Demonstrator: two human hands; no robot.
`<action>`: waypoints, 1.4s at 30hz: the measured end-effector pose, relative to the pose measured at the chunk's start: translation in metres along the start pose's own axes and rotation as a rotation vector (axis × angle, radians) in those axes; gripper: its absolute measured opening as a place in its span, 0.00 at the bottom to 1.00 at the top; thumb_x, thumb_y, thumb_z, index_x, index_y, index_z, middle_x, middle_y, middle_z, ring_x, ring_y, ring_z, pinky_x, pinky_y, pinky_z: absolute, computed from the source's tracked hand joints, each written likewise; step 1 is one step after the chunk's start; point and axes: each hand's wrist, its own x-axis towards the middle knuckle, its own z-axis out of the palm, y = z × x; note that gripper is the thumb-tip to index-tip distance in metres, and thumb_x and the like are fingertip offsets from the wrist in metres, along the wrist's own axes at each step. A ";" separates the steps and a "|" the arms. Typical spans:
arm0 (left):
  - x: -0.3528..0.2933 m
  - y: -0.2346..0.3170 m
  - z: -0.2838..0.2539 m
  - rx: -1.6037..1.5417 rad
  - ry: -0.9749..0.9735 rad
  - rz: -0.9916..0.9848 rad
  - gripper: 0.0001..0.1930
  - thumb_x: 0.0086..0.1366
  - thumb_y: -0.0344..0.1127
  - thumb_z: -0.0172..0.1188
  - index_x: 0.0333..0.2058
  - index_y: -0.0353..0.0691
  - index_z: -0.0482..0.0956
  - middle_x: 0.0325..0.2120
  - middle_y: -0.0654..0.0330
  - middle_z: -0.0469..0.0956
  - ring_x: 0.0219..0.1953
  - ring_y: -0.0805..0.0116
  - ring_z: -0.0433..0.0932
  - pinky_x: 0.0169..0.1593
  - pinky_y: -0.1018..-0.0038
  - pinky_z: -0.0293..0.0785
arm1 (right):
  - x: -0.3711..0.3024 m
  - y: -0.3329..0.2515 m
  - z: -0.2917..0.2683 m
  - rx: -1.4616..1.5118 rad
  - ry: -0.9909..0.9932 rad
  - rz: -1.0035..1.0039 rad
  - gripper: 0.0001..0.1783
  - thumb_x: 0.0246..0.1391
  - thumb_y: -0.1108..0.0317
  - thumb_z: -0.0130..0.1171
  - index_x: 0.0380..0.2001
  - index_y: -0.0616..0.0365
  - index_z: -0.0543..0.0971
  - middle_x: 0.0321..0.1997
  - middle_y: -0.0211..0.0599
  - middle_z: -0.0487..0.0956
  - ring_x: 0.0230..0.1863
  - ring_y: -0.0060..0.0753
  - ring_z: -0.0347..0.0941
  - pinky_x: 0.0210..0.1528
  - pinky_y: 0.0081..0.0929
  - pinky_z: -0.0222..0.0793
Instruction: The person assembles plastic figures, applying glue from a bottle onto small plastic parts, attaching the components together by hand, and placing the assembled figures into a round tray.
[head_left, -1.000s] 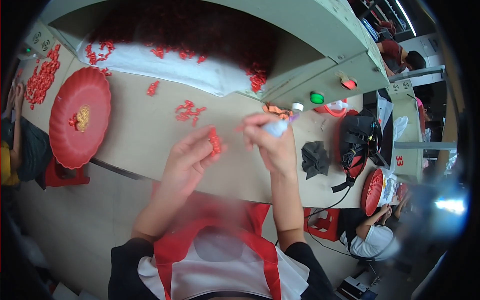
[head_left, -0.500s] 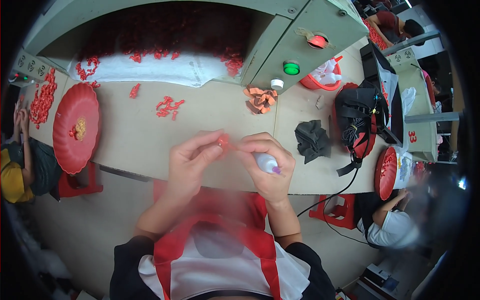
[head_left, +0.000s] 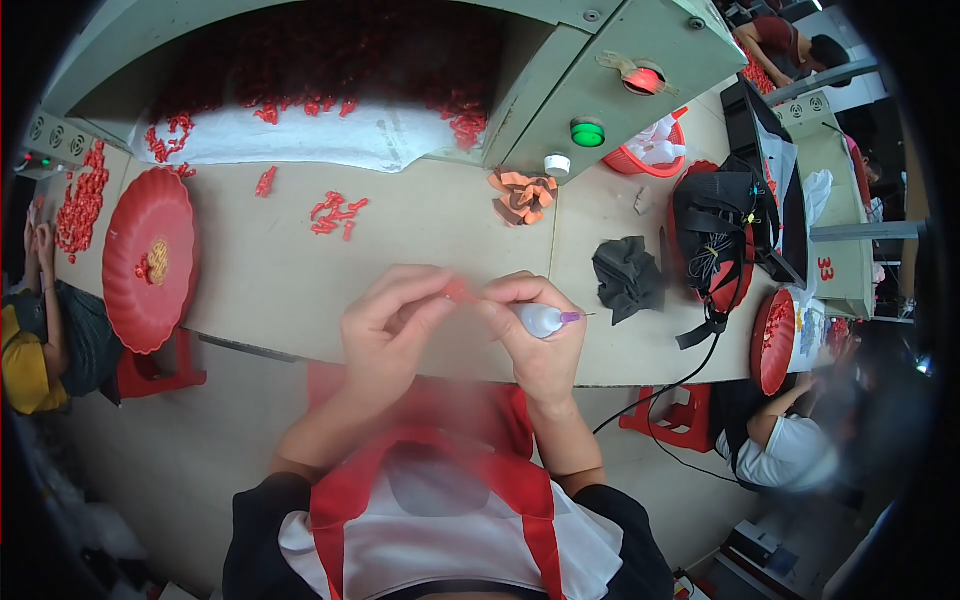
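Above the near part of the table, my left hand [head_left: 388, 315] is closed in a pinch on a small red piece [head_left: 458, 289], whose shape is blurred and partly covered by fingers. My right hand [head_left: 540, 340] meets it from the other side, thumb and forefinger at the piece's right end. Tucked in that same right hand is a small white squeeze bottle [head_left: 541, 320] with a purple collar and a thin needle tip, lying sideways with its tip to the right. Beyond my hands, a loose group of small red pieces [head_left: 336, 213] lies on the table.
A pale green machine [head_left: 560, 110] with a cloth-lined opening full of red pieces spans the back. At left stands a red scalloped tray [head_left: 120, 260]. Orange-brown scraps [head_left: 523, 196], a dark cloth [head_left: 628, 278], a black bag [head_left: 712, 225] and a red basket [head_left: 645, 166] of bottles lie rightward. People sit both sides.
The bottle in my right hand has turned, so its needle tip points right instead of down and right. My fingertips have shifted slightly around the red piece.
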 end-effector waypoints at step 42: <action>0.001 -0.005 -0.005 -0.131 -0.067 -0.028 0.12 0.57 0.17 0.52 0.41 0.29 0.74 0.39 0.54 0.73 0.41 0.69 0.75 0.45 0.77 0.71 | 0.006 0.006 -0.002 -0.516 -0.034 -0.703 0.13 0.31 0.82 0.63 0.26 0.58 0.78 0.29 0.36 0.77 0.26 0.32 0.74 0.24 0.22 0.70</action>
